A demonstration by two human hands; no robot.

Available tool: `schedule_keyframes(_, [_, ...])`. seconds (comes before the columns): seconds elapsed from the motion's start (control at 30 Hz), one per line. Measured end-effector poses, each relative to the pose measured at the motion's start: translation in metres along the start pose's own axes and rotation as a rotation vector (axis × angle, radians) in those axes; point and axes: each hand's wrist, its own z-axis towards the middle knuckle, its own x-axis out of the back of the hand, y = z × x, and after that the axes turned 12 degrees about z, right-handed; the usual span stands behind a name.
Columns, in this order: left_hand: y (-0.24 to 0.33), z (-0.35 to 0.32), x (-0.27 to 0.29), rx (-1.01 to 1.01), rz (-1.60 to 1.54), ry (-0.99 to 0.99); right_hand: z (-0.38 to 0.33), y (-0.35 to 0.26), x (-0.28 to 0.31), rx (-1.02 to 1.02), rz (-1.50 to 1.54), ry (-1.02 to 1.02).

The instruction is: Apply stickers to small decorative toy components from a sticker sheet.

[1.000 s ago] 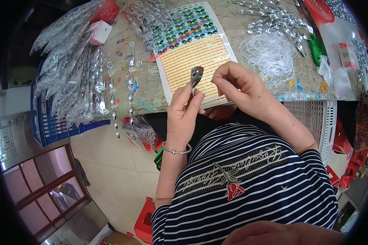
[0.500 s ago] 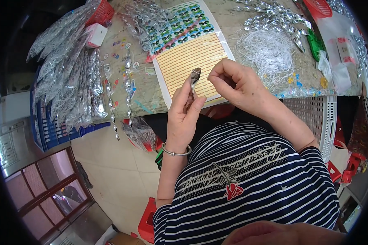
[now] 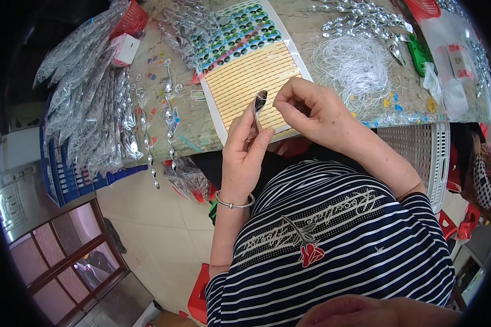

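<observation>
The left hand (image 3: 244, 150) grips a shiny silver strip (image 3: 261, 100) above the lower part of a sheet (image 3: 248, 70). The right hand (image 3: 316, 111) is pinched just beside it; I cannot tell whether it holds anything. Both hands partly cover the sheet. Tangled white string (image 3: 352, 68) lies to its right, bagged silver twists (image 3: 84, 109) to its left.

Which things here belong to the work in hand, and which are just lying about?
Likely the work's:
shiny silver piece, in the left hand
yellow striped sheet, below it
perhaps the white string and twisted silver strips

Likely just lying about:
white box
red basket at upper left
red stool
</observation>
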Motion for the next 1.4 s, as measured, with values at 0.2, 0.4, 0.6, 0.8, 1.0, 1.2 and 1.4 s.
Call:
schedule_keyframes(0.2, [-0.012, 0.002, 0.0, -0.131, 0.056, -0.057, 0.001, -0.001, -0.002, 0.031, 0.01, -0.004])
schedule_keyframes(0.4, [-0.007, 0.003, 0.0, -0.193, 0.182, -0.058, -0.001, 0.003, -0.006, 0.103, 0.021, -0.008])
schedule_keyframes(0.6, [-0.002, 0.001, 0.004, -0.252, 0.361, -0.068, 0.0, -0.004, -0.001, -0.043, 0.003, 0.024])
schedule_keyframes(0.8, [0.0, -0.001, 0.006, -0.273, 0.385, -0.065, 0.003, 0.008, 0.002, 0.194, 0.023, -0.027])
schedule_keyframes(1.0, [-0.005, -0.006, 0.015, -0.145, 0.152, -0.16, 0.006, 0.015, -0.001, -0.021, 0.372, -0.069])
schedule_keyframes(1.2, [0.001, 0.004, 0.004, 0.081, -0.136, -0.05, 0.006, 0.014, -0.01, -0.064, 0.333, -0.166])
schedule_keyframes(1.4, [-0.006, -0.002, 0.006, 0.072, -0.184, -0.021, 0.003, 0.014, -0.013, -0.078, 0.425, -0.174])
